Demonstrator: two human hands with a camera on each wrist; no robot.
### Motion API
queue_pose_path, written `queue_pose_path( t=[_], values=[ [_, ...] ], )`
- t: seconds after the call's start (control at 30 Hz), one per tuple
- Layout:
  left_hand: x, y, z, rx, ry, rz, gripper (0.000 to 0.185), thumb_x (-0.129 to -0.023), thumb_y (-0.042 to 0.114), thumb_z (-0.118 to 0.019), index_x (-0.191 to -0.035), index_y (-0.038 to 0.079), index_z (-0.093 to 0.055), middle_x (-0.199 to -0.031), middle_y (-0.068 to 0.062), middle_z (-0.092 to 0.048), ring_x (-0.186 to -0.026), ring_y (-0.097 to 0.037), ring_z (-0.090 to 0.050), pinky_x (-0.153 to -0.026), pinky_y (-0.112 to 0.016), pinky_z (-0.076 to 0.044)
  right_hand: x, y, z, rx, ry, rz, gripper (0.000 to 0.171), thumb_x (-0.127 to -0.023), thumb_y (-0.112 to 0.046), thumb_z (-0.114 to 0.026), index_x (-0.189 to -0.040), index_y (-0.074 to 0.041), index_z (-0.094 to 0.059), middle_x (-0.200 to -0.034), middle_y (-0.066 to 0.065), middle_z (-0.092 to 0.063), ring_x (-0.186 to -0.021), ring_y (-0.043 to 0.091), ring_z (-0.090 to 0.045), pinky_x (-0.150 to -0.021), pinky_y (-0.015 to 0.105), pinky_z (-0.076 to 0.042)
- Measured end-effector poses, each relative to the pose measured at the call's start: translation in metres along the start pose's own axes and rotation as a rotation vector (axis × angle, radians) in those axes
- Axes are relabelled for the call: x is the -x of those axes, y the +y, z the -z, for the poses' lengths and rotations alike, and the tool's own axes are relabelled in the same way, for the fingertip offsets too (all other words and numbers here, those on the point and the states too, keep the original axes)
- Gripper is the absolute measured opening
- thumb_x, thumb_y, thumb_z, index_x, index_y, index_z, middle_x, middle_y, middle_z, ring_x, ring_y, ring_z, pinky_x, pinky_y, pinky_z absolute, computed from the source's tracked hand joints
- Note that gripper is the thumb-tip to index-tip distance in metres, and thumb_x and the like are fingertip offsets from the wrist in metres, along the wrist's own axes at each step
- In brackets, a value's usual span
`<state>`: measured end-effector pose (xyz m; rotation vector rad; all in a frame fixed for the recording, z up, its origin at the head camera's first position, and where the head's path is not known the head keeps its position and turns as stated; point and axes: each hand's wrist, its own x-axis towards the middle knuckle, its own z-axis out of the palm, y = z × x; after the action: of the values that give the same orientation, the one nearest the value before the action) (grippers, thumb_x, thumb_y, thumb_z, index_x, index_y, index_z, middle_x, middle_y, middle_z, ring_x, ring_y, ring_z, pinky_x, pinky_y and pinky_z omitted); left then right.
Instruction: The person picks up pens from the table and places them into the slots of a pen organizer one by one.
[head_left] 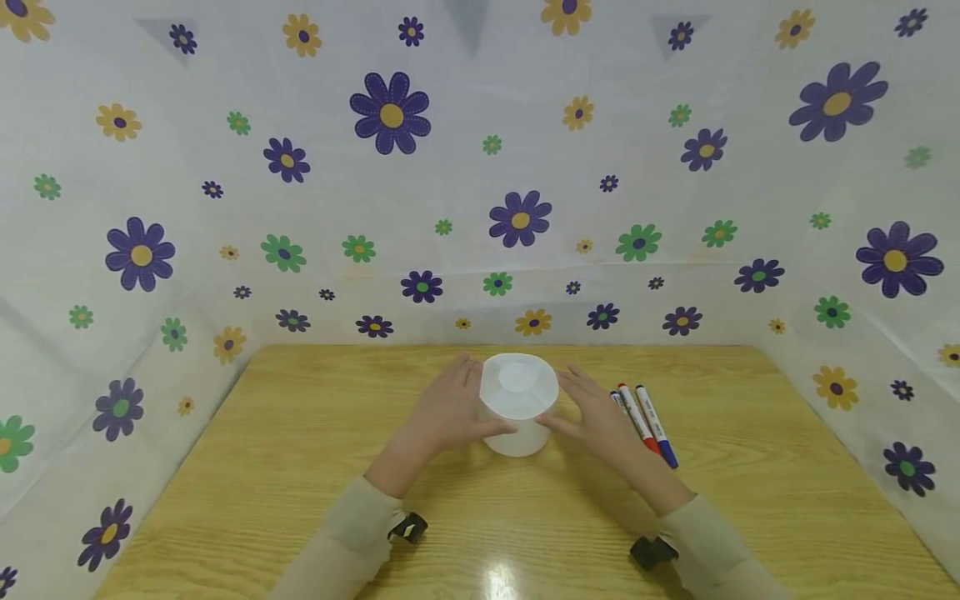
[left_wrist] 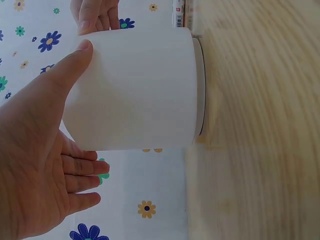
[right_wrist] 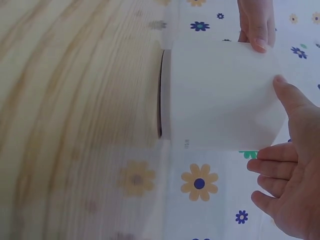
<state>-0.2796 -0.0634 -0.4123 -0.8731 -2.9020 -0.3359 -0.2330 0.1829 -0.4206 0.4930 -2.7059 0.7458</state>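
A white cylinder [head_left: 516, 433] with a round raised disc on top stands upright on the wooden table, its exact kind not plain. On its left side is my left hand [head_left: 448, 407], thumb against the front near the top and the other fingers stretched toward the far side. My right hand [head_left: 600, 418] mirrors this on the right, its thumb tip at the front edge. Both wrist views show the white cylinder [left_wrist: 135, 90] between loosely extended fingers, with a narrow grey band [left_wrist: 199, 87] at its base. Some fingertips of each hand are hidden behind it.
Just right of my right hand lie three markers: a red-capped marker [head_left: 636, 412], a blue-capped marker [head_left: 654, 421] and another marker [head_left: 618, 400] partly covered by the hand. Flower-printed white cloth [head_left: 450, 183] walls the table [head_left: 315, 433] at the back and sides.
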Motion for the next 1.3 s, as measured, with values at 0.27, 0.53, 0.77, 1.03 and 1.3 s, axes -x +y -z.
queue_pose_path(
  t=[0.27, 0.53, 0.77, 1.03, 1.3],
  values=[
    [-0.004, 0.011, -0.001, 0.003, -0.032, -0.009, 0.111, -0.074, 0.083, -0.054, -0.147, 0.000, -0.036, -0.152, -0.019, -0.040, -0.147, -0.032, -0.029, -0.121, -0.042, -0.029, 0.007, 0.002, 0.010, 0.032, 0.002, 0.003, 0.071, -0.080, -0.041, -0.077, -0.139, -0.009, -0.054, -0.142, 0.015, -0.055, -0.139, 0.040, -0.041, -0.103, 0.068, -0.039],
    [-0.004, 0.016, 0.002, 0.002, -0.049, 0.003, 0.110, -0.074, 0.082, -0.056, -0.146, 0.001, -0.036, -0.152, -0.018, -0.041, -0.148, -0.032, -0.027, -0.121, -0.041, -0.027, 0.009, 0.007, 0.011, 0.061, 0.010, 0.024, 0.072, -0.080, -0.041, -0.077, -0.139, -0.009, -0.054, -0.140, 0.016, -0.056, -0.138, 0.040, -0.043, -0.104, 0.066, -0.041],
    [-0.004, 0.016, 0.000, 0.002, -0.043, 0.006, 0.112, -0.074, 0.083, -0.054, -0.148, 0.000, -0.034, -0.154, -0.018, -0.038, -0.149, -0.031, -0.026, -0.122, -0.041, -0.026, 0.010, 0.010, 0.012, 0.065, -0.022, 0.004, 0.070, -0.082, -0.043, -0.075, -0.141, -0.011, -0.052, -0.143, 0.017, -0.053, -0.140, 0.040, -0.040, -0.105, 0.069, -0.036],
    [-0.002, 0.016, -0.004, 0.014, -0.060, 0.014, 0.116, -0.076, 0.083, -0.051, -0.152, 0.000, -0.025, -0.159, -0.018, -0.030, -0.151, -0.031, -0.021, -0.122, -0.043, -0.025, 0.014, 0.020, 0.016, 0.065, -0.056, -0.001, 0.070, -0.085, -0.045, -0.071, -0.140, -0.005, -0.052, -0.145, 0.022, -0.049, -0.139, 0.043, -0.039, -0.105, 0.069, -0.036],
    [-0.001, 0.015, -0.006, 0.037, -0.079, 0.029, 0.119, -0.077, 0.084, -0.049, -0.155, 0.001, -0.015, -0.163, -0.016, -0.018, -0.153, -0.028, -0.013, -0.123, -0.044, -0.021, 0.011, 0.043, 0.017, 0.064, -0.086, -0.055, 0.067, -0.088, -0.043, -0.069, -0.141, -0.005, -0.050, -0.145, 0.022, -0.050, -0.139, 0.044, -0.038, -0.105, 0.067, -0.038]
  ],
)
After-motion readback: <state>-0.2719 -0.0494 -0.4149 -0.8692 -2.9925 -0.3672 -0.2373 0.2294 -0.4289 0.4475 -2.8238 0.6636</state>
